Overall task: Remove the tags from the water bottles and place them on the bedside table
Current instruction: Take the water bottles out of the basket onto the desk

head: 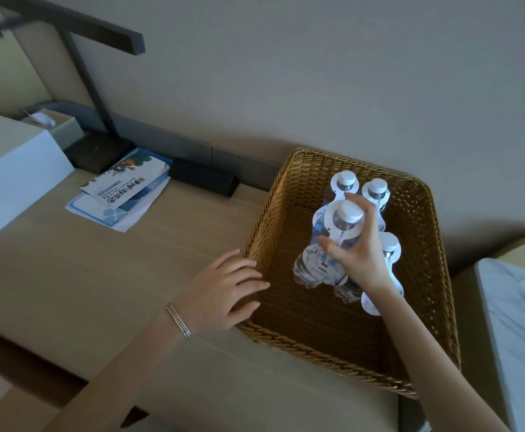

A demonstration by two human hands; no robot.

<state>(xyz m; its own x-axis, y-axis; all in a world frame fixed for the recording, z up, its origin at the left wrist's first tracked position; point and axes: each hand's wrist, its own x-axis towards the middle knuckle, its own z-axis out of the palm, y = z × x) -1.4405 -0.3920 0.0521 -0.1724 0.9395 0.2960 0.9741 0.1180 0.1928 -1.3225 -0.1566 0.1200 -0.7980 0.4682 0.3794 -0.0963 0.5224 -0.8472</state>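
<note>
Four capped water bottles (pixel 376 187) stand in the wicker basket (pixel 426 244) on the table (pixel 99 275). The right hand (pixel 357 260) has one bottle (pixel 348 213) lifted above the others, its fingers (pixel 365 210) and thumb clamped round the shoulder just below the cap. That bottle is close to upright, cap uppermost. Its white tag (pixel 351 234) collars the neck, right at the gripping fingers. The left hand (pixel 223 289) rests on the basket's left rim, fingers relaxed and apart, holding nothing. It looks the free hand to slip the tag up over the cap.
</note>
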